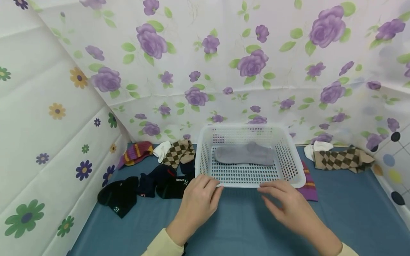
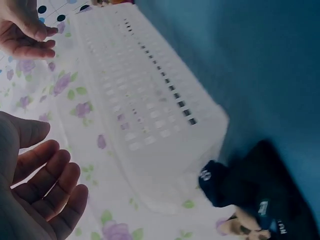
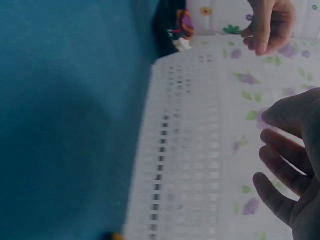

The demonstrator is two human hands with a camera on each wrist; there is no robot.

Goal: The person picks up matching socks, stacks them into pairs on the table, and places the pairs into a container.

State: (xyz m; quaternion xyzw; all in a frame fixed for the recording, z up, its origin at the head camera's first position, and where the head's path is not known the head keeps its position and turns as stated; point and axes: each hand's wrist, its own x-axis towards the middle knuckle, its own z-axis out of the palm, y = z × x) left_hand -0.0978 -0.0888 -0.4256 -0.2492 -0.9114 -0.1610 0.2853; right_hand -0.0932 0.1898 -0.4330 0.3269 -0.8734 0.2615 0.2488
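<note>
A white perforated plastic basket [image 1: 238, 185] stands at the middle of the table, with one grey sock [image 1: 245, 154] lying flat inside it. My left hand [image 1: 200, 199] is at the left part of its near rim, fingers loosely bent. Across from it, my right hand [image 1: 286, 202] is by the right part of the same rim, thumb apart from the fingers. In the left wrist view a gap shows between my left hand [image 2: 47, 185] and the basket wall [image 2: 150, 100]. Likewise, the right wrist view shows my right hand [image 3: 292, 155] with nothing between thumb and fingers.
Left of the basket lie several socks: dark ones [image 1: 120, 195], a maroon striped one [image 1: 139, 153], a white one [image 1: 162, 151] and a brown argyle one [image 1: 177, 153]. To the right are another argyle sock [image 1: 339, 160], a white one and a purple striped one [image 1: 309, 185]. Flowered sheeting backs the blue table.
</note>
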